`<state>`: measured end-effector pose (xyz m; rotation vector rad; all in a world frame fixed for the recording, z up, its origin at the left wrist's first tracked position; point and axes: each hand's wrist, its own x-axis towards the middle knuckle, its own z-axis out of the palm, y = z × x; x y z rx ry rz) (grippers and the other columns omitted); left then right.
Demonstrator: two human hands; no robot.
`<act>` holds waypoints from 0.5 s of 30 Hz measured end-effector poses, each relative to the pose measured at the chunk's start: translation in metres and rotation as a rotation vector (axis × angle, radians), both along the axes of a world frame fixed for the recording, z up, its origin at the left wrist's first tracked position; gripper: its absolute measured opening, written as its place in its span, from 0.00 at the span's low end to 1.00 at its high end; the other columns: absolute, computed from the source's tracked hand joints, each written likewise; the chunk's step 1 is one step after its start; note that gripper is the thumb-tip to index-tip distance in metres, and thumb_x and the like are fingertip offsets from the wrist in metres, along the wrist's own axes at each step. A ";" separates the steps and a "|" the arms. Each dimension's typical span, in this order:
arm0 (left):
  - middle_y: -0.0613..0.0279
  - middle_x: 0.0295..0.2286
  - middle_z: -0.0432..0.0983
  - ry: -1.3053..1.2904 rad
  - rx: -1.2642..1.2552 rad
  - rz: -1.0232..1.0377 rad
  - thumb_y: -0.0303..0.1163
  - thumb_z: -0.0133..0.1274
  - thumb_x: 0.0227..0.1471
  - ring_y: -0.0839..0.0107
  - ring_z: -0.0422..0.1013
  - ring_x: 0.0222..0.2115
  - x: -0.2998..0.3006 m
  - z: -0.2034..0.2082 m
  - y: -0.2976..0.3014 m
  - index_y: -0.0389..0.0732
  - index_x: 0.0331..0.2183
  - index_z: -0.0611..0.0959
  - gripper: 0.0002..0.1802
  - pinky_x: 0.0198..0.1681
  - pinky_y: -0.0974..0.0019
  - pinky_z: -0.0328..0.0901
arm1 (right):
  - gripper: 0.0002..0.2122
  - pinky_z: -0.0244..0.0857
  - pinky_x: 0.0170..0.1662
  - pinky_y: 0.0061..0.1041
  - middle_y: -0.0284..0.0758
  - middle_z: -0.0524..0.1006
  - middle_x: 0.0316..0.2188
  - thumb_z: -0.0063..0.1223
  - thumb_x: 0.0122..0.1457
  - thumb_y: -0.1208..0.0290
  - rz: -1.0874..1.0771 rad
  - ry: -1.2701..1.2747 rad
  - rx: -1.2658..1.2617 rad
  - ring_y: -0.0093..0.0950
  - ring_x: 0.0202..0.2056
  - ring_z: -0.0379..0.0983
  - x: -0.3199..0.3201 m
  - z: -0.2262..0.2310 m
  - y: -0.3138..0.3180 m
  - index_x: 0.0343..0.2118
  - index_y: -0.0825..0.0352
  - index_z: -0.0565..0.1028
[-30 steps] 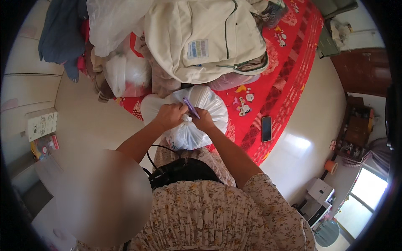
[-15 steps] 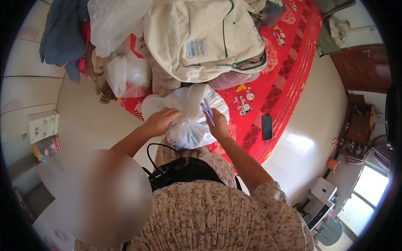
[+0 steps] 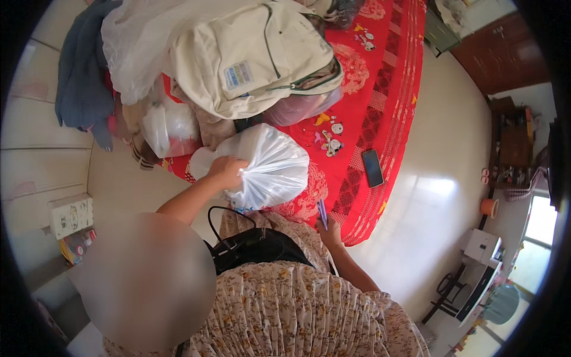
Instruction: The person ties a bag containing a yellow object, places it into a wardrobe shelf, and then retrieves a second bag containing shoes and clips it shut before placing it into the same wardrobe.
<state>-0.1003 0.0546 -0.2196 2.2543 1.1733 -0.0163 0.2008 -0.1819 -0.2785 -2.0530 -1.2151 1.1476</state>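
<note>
- At mid-frame, the white bag [image 3: 276, 166] is gripped by closed fingers of the left hand [image 3: 225, 174], its bulk to their right.
- Below right, a purple object [image 3: 322, 214] is clasped by the right hand [image 3: 331, 233].

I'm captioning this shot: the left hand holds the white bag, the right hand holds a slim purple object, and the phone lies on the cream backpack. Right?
No: the head view shows the phone on the red cloth, apart from the cream backpack. The left hand holds the white bag; the right hand holds a slim purple object.
</note>
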 end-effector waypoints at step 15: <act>0.63 0.27 0.74 -0.370 -0.197 1.032 0.20 0.51 0.31 0.76 0.69 0.26 -0.231 0.046 -0.180 0.34 0.36 0.75 0.22 0.31 0.71 0.65 | 0.08 0.64 0.23 0.27 0.35 0.73 0.15 0.49 0.48 0.67 0.340 -0.077 -0.140 0.26 0.18 0.72 -0.017 -0.041 -0.017 0.27 0.68 0.71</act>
